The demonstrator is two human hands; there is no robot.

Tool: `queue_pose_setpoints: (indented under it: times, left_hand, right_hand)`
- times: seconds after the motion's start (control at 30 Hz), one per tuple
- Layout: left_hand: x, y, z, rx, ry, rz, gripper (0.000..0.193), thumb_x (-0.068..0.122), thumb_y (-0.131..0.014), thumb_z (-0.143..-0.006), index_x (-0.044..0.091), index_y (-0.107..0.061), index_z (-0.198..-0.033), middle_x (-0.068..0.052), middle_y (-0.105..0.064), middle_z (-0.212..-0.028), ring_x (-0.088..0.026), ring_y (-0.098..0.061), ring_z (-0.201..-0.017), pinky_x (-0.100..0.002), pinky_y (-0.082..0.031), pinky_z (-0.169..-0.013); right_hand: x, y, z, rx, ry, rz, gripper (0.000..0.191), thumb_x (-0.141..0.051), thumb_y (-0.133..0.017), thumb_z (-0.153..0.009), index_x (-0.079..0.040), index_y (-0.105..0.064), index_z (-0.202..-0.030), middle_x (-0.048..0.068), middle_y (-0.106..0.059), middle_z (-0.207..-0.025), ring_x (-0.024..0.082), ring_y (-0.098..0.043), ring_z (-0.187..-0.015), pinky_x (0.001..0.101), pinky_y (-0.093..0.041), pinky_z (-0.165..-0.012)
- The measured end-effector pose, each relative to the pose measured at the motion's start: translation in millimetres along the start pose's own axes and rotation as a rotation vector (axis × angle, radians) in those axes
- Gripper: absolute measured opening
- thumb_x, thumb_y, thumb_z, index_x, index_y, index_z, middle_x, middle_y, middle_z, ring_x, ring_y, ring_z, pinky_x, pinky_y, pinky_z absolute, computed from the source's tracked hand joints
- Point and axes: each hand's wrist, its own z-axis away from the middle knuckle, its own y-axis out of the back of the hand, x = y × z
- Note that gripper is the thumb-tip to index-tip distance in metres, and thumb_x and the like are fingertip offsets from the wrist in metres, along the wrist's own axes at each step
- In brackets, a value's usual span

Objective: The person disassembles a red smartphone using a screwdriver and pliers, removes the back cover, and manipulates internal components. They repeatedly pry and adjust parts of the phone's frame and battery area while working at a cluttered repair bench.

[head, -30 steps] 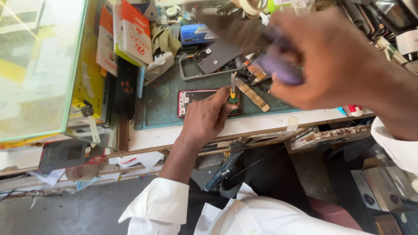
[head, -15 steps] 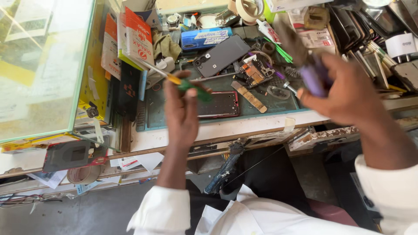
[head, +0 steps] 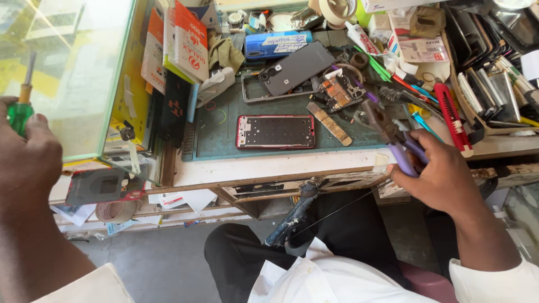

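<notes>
Gripping a screwdriver (head: 21,106) by its green handle, the left hand (head: 25,160) is closed in a fist at the far left, in front of the glass pane (head: 73,73), well apart from the work mat (head: 216,140); the shaft points up. The right hand (head: 443,177) is clamped on the purple handles of the pliers (head: 393,134), whose nose points up-left over the mat's right edge. A red phone frame (head: 275,132) lies flat on the mat, touched by neither hand, between the two. Behind it lies a dark phone back (head: 296,67), with a circuit board (head: 339,92) just beside it and a tan strip (head: 329,123) near the frame. A red cutter (head: 452,118) lies right of the pliers.
</notes>
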Motion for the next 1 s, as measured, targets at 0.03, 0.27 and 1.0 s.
queue_pose_setpoints:
  times: [0.03, 0.27, 1.0]
  left_hand:
    - [-8, -5, -6, -0.036, 0.088, 0.068, 0.024, 0.009, -0.060, -0.113, -0.002, -0.059, -0.134, -0.022, -0.066, -0.098, -0.032, -0.064, -0.079, -0.042, -0.050, -0.066]
    - [-21, -23, -26, -0.077, 0.116, 0.136, 0.031, 0.014, -0.067, -0.112, 0.003, -0.062, -0.140, -0.019, -0.068, -0.105, -0.027, -0.067, -0.082, -0.039, -0.052, -0.063]
    - [214, -76, 42, -0.444, -0.699, 0.453, 0.076, 0.039, -0.086, -0.076, 0.010, -0.059, -0.141, -0.013, -0.057, -0.146, -0.036, -0.046, -0.138, -0.051, -0.037, -0.110]
  right_hand:
    - [-3, 0, 0, -0.005, -0.014, 0.003, 0.060, -0.024, -0.086, -0.070, 0.000, -0.063, -0.121, 0.016, -0.073, -0.088, 0.025, -0.073, -0.074, 0.0376, -0.057, -0.071]
    - [-9, -3, 5, 0.023, 0.070, -0.008, 0.060, -0.022, -0.085, -0.068, 0.002, -0.063, -0.118, 0.014, -0.070, -0.085, 0.023, -0.070, -0.070, 0.0371, -0.056, -0.067]
    - [-12, -14, 32, 0.020, -0.018, -0.103, 0.051, -0.016, -0.086, -0.067, 0.000, -0.063, -0.110, 0.008, -0.067, -0.073, 0.014, -0.064, -0.061, 0.0319, -0.054, -0.062]
